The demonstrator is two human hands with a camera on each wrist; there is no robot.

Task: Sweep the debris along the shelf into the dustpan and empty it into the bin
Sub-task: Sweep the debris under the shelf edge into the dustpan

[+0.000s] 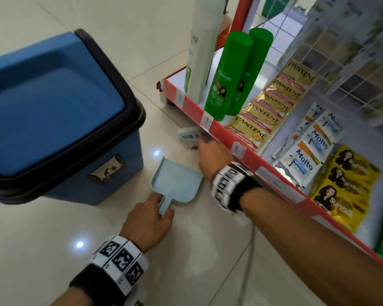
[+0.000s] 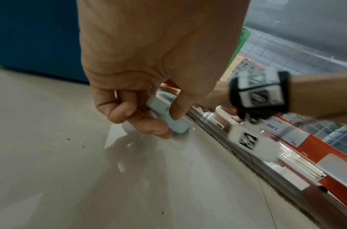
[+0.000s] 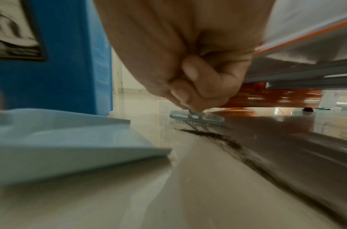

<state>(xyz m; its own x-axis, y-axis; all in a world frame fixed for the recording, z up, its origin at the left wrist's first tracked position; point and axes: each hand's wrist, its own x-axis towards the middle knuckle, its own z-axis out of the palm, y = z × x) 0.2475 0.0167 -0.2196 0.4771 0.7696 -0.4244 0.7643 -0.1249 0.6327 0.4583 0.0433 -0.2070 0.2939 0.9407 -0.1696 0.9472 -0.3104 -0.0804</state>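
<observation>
Left hand [image 1: 147, 219] at lower centre of head view, fingers and thumb pinched round handle of pale blue dustpan [image 1: 177, 181]; pan flat on floor tiles [image 1: 42, 239], mouth toward shelf. Right hand [image 1: 212, 156] at centre, fist curled round handle of small pale blue brush [image 1: 189, 134], head down on floor under red shelf edge [image 1: 248, 155]. Dark debris [image 3: 211, 136] lay in streak along shelf base, between brush and pan. Blue bin [image 1: 53, 120] with black rim, lid closed, at left, just beside pan. 2 green bottles [image 1: 229, 76] stood on shelf, upper centre.
</observation>
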